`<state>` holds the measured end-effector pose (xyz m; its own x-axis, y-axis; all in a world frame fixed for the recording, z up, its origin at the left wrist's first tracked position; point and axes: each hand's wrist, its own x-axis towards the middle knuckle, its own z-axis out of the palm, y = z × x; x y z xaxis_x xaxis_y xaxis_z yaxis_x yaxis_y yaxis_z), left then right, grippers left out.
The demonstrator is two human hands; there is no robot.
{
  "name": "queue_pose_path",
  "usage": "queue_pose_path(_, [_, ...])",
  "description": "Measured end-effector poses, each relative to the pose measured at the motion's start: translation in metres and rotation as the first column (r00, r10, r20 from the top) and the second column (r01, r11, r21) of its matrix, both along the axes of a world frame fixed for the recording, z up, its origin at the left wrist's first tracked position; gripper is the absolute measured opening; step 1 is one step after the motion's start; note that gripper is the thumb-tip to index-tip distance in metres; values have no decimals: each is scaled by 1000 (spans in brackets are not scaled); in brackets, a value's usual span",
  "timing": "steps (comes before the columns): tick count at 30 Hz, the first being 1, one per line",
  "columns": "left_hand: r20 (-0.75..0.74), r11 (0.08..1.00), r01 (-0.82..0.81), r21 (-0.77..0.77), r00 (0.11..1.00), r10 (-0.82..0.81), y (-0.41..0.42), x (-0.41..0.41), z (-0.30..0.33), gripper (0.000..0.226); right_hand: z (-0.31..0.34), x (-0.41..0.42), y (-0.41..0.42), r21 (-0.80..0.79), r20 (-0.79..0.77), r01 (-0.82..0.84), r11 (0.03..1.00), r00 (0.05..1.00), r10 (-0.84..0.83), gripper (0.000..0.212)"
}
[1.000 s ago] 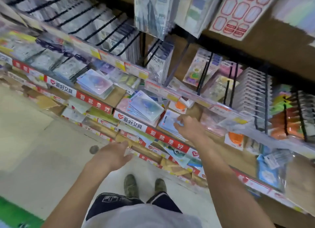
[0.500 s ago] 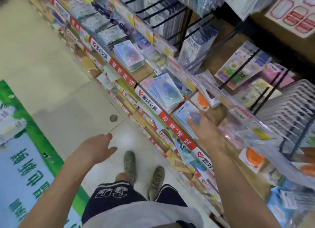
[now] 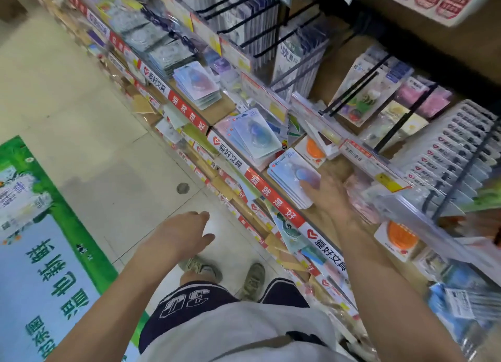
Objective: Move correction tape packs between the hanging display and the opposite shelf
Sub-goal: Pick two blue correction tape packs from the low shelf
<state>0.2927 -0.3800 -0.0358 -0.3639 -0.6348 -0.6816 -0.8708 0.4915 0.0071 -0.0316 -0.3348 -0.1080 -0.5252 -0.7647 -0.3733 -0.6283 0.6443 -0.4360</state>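
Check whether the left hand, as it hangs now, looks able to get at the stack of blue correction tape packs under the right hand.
Probably yes. The left hand hangs free over the floor holding nothing, but the right hand lies on the stack of blue packs, covering its near corner.

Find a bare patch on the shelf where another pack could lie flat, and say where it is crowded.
Bare brown shelf board shows between the stack of pale blue carded correction tape packs under the right hand and the orange round-item card. More shows beside the left-hand stack. The black hanging hooks above are crowded.
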Motion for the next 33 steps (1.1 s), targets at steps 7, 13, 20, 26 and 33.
queue_pose_path(7, [-2,999,37,-17,999,-37,2,-13,6,49,-5,-6,-1,22,-20,13,1000,1000,-13,82])
queue_pose_path(13, [-18,999,41,-15,999,-41,-2,-13,8,50,-14,-11,-2,-13,1,66,998,998,-66,89])
queue_pose_path(20, [-80,997,-23,67,996,28,0,-14,-2,51,-8,-3,15,-142,540,275,951,827,-158,46])
queue_pose_path(26, [-91,988,-21,150,995,35,6,-28,-16,50,-4,12,57,-237,628,325,916,770,-111,32])
queue_pose_path(33, [-164,991,71,116,985,-51,2,-64,-24,48,-3,18,94,-203,714,446,872,677,-180,27])
